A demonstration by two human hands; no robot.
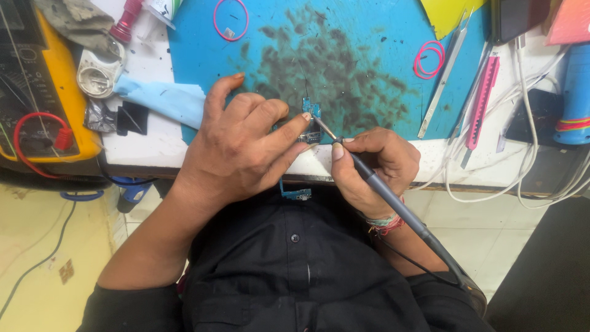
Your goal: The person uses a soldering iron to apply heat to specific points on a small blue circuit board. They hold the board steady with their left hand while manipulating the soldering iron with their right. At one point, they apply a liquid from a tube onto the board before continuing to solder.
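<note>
— See what's under the left hand [236,150]? A small blue circuit board [309,123], lying on the stained blue mat [344,55] right at the near edge of the bench.

— Pinned, is it?

— Yes, thumb and forefinger closed down on its near end, pressing it flat to the mat. The right hand [375,163] has its fingers wrapped tight round a grey soldering iron [381,187], held like a pen, with the metal tip touching the board just beside the left fingertips.

— Looks a fiddly thing to hold.

— I'd judge it very light and stiff, thin, and easy to skid on that mat (hence the pinning, I suppose). Fragile too: best held by its bare edges, away from the parts on top and away from that tip.

— And the clutter?

— Pink rubber bands [428,59], metal tweezers [444,77], a pink cutter [481,101], white cables [528,123] to the right. On the left, a yellow meter [61,80] with a red lead, and a light blue cloth [163,98] just beside the left hand.
</note>
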